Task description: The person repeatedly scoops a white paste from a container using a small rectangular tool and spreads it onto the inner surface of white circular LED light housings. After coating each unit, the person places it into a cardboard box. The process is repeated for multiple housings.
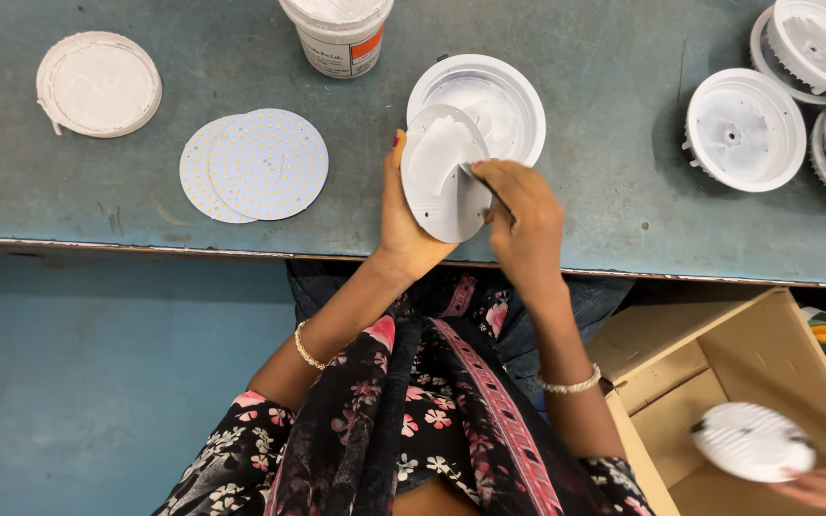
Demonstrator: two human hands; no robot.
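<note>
Round white disc (442,177), pasty smear, thin spreader (478,177)

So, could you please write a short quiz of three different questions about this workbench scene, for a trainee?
1. True or false: the left hand holds a round white disc coated with white paste.
2. Which thing does the right hand press onto that disc?
A. a thin spreading tool
B. a screwdriver
C. a brush
3. Fill in: the two round white boards dotted with small LEDs lie on the grey-blue table, to the ____ of the held disc in the picture.

Key: 1 true; 2 A; 3 left.
</note>
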